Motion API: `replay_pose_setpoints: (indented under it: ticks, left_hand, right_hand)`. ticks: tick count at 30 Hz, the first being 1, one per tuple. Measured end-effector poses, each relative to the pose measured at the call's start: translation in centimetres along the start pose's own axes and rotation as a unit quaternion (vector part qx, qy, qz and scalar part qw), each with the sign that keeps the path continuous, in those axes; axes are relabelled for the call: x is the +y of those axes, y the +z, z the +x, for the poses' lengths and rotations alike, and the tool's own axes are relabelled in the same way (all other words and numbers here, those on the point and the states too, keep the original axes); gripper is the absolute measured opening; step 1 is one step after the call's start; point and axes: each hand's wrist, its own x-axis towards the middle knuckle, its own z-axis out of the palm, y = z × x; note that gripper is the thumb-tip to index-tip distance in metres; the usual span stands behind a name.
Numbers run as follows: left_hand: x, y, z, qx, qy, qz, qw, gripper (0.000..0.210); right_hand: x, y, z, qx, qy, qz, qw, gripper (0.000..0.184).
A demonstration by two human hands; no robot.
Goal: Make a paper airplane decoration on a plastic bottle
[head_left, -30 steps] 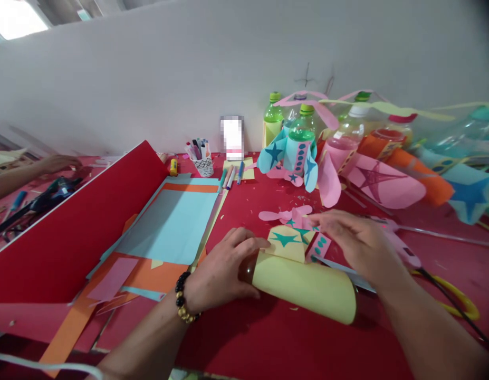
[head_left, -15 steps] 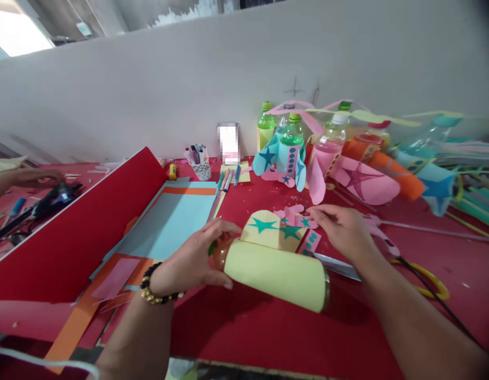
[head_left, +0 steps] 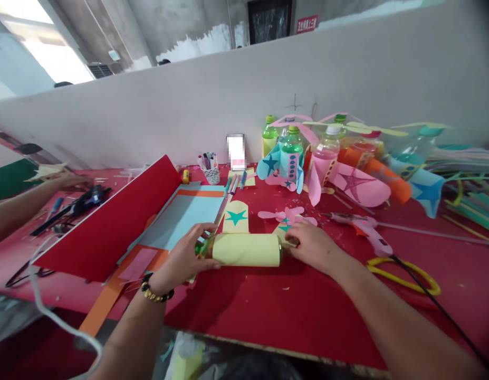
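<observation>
A bottle (head_left: 224, 252) wrapped in yellow paper (head_left: 248, 250) is held sideways on or just above the red table (head_left: 248, 306), its neck end being gripped between the thumb and fingers of the left hand (head_left: 185, 258). At its base, the fingers of the right hand (head_left: 319, 248) are bent, but whether anything is pinched there cannot be told. Behind the bottle, a pale yellow piece with green star (head_left: 236, 211) is seen, and a pink glue gun (head_left: 366, 232) is placed farther right.

No text readable; red sign (head_left: 307, 24) too blurred.
</observation>
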Motion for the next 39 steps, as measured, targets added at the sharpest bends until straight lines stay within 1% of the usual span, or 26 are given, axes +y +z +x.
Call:
replay_pose_setpoints:
  ticks: [3, 6, 8, 10, 11, 14, 17, 20, 22, 23, 24, 26, 27, 28, 29, 31, 35, 37, 39]
  left_hand:
    - [-0.1, 0.3, -0.3, 0.015, -0.002, -0.023, 1.0, 0.064]
    - [-0.4, 0.8, -0.7, 0.022, 0.007, -0.025, 0.999, 0.065]
    - [-0.6, 1.2, -1.0, 0.029, 0.019, -0.02, 0.999, 0.063]
    - [-0.6, 1.8, -1.3, 0.044, 0.034, -0.018, 0.998, 0.056]
    - [-0.6, 2.1, -1.5, 0.053, 0.04, -0.019, 0.998, 0.051]
    - [-0.3, 3.3, -1.9, 0.082, 0.058, -0.02, 0.995, 0.043]
    - [0.1, 4.6, -2.3, 0.106, 0.086, 0.008, 0.991, 0.041]
    - [0.5, 5.5, -2.6, 0.122, 0.107, 0.035, 0.986, 0.04]
    - [0.7, 5.9, -2.6, 0.13, 0.114, 0.042, 0.984, 0.037]
    - [0.8, 6.0, -2.6, 0.133, 0.118, 0.043, 0.983, 0.036]
    - [0.8, 6.1, -2.6, 0.136, 0.122, 0.043, 0.982, 0.035]
    - [0.9, 6.2, -2.5, 0.138, 0.127, 0.041, 0.981, 0.035]
    - [0.9, 6.3, -2.5, 0.138, 0.128, 0.039, 0.981, 0.036]
    - [1.0, 6.3, -2.4, 0.138, 0.129, 0.037, 0.981, 0.037]
    - [1.0, 6.4, -2.4, 0.137, 0.131, 0.035, 0.981, 0.037]
    - [1.1, 6.6, -2.3, 0.136, 0.138, 0.03, 0.981, 0.035]
    - [1.4, 6.9, -2.2, 0.134, 0.15, 0.03, 0.979, 0.032]
    - [1.6, 7.0, -2.1, 0.131, 0.148, 0.035, 0.98, 0.034]
    - [1.8, 7.0, -2.0, 0.128, 0.143, 0.046, 0.98, 0.039]
  right_hand:
    - [-0.1, 0.8, 0.0, -0.02, 0.005, -0.03, 0.999, 0.006]
    - [0.1, 1.1, 0.2, -0.025, 0.017, -0.063, 0.998, 0.009]
    - [0.2, 1.2, 0.3, -0.018, 0.033, -0.081, 0.996, 0.011]
    - [0.4, 1.1, 0.4, 0.009, 0.054, -0.077, 0.995, 0.013]
    - [0.5, 0.9, 0.4, 0.034, 0.067, -0.064, 0.995, 0.013]
    - [0.9, -0.1, 0.1, 0.131, 0.106, 0.008, 0.986, 0.01]
    - [1.5, -1.4, -0.4, 0.227, 0.147, 0.081, 0.959, 0.014]
    - [1.8, -2.4, -0.7, 0.298, 0.163, 0.185, 0.922, 0.021]
    - [1.8, -2.9, -0.8, 0.331, 0.156, 0.298, 0.882, 0.022]
    - [1.8, -3.1, -0.8, 0.34, 0.148, 0.364, 0.854, 0.022]
    - [1.6, -3.4, -0.8, 0.337, 0.14, 0.43, 0.826, 0.021]
    - [1.3, -3.9, -0.9, 0.297, 0.109, 0.543, 0.778, 0.017]
    - [1.2, -4.1, -1.0, 0.263, 0.09, 0.583, 0.764, 0.013]
    - [1.0, -4.4, -1.1, 0.228, 0.073, 0.607, 0.758, 0.009]
    - [0.9, -4.6, -1.3, 0.197, 0.058, 0.619, 0.758, 0.007]
    - [0.9, -4.8, -1.7, 0.142, 0.038, 0.622, 0.769, 0.005]
    - [1.2, -4.6, -2.2, 0.04, 0.008, 0.614, 0.789, 0.005]
    - [1.2, -4.4, -2.2, 0.011, 0.003, 0.601, 0.799, 0.006]
    - [1.0, -4.2, -2.0, -0.002, 0.007, 0.577, 0.817, 0.007]
